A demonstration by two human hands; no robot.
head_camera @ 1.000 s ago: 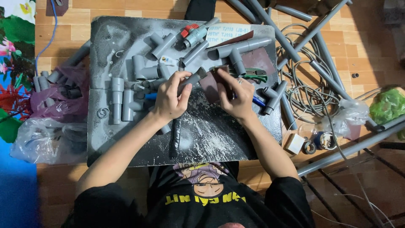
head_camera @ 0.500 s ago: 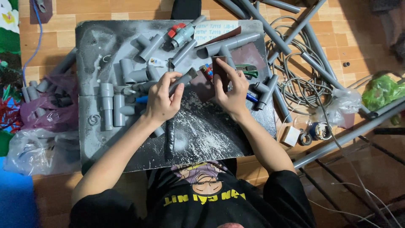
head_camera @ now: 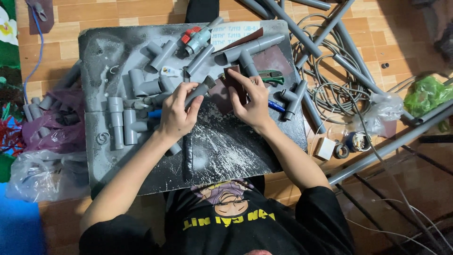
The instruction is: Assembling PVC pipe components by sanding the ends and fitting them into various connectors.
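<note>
Both hands sit much as they did half a second ago, the right hand (head_camera: 252,101) shifted slightly over the dark sandpaper sheet (head_camera: 233,85). Its grip presses fingers flat on that sheet, while the left hand (head_camera: 177,115) closes around a short grey pipe piece (head_camera: 200,89). Around them, grey pipe fittings (head_camera: 141,87) and a red-handled valve (head_camera: 198,38) lie on the dark board (head_camera: 226,151), on the floor.

The person wears a black T-shirt (head_camera: 226,222) with short sleeves that end above the elbows. On its chest is a printed cartoon figure (head_camera: 230,200) in purple, tan and white, with a line of yellow lettering (head_camera: 229,219) below it. Both forearms are bare. The left hand (head_camera: 177,115) and the right hand (head_camera: 252,101) are bare too, with no gloves, rings or watch showing.
</note>
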